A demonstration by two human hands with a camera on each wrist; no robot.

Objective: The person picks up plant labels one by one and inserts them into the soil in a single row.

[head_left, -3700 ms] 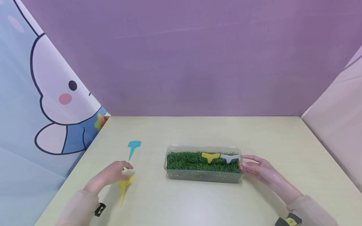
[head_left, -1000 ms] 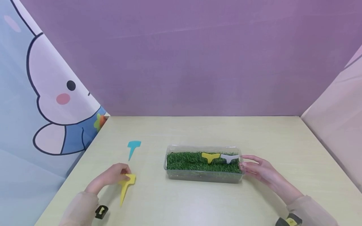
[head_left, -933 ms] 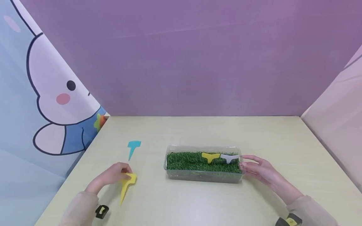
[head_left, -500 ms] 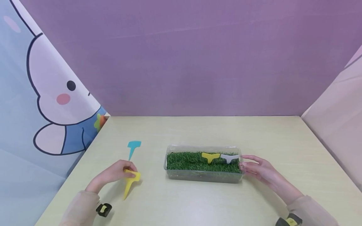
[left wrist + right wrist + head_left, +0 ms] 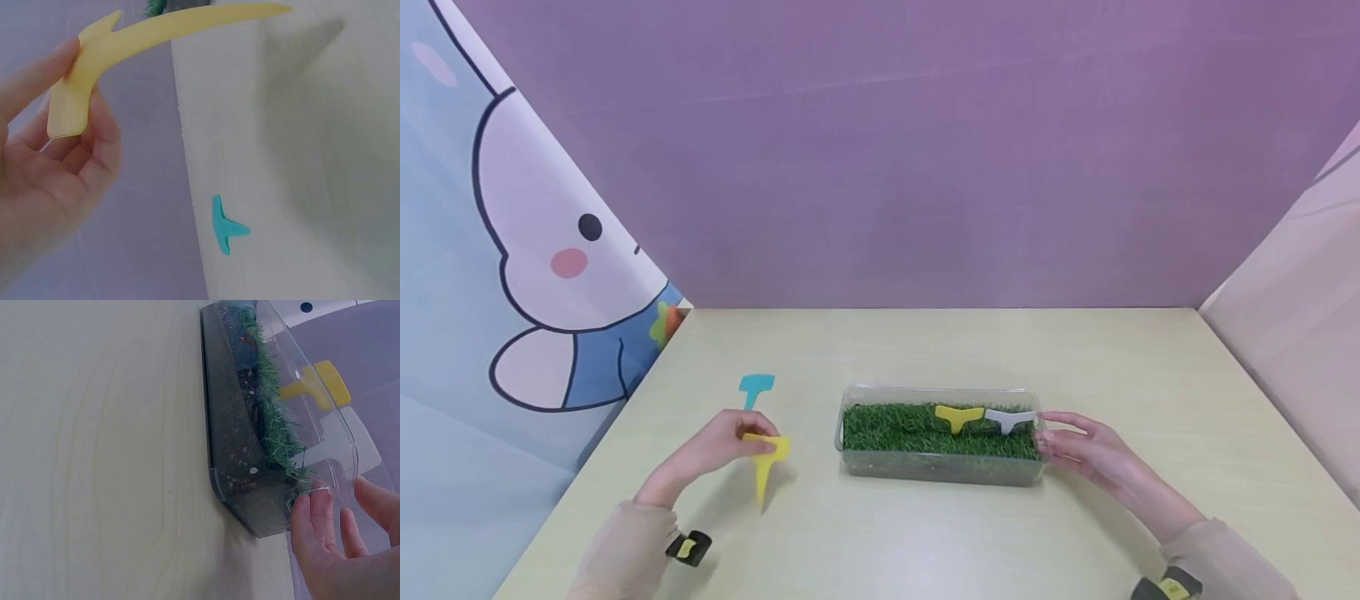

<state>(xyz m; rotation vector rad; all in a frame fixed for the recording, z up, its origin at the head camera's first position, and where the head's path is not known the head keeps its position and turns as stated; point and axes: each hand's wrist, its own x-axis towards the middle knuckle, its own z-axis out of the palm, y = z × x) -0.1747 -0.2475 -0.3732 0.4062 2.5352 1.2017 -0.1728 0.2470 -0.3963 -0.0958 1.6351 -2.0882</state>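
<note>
Left hand [image 5: 718, 440] pinched yellow plant label [image 5: 765, 460] by its flat head, spike down, lifted left of clear grass tray [image 5: 940, 469]. Looked thin, light, bendy; best gripped at head. Right hand [image 5: 1086, 454] fingers straight, steadying tray's right end.

yellow tag [image 5: 765, 457], teal tag [image 5: 756, 387], green grass [image 5: 895, 427]

Head view high, facing table [image 5: 925, 533], wrist views close beside hands, both sharing grass box [image 5: 940, 467]
</note>
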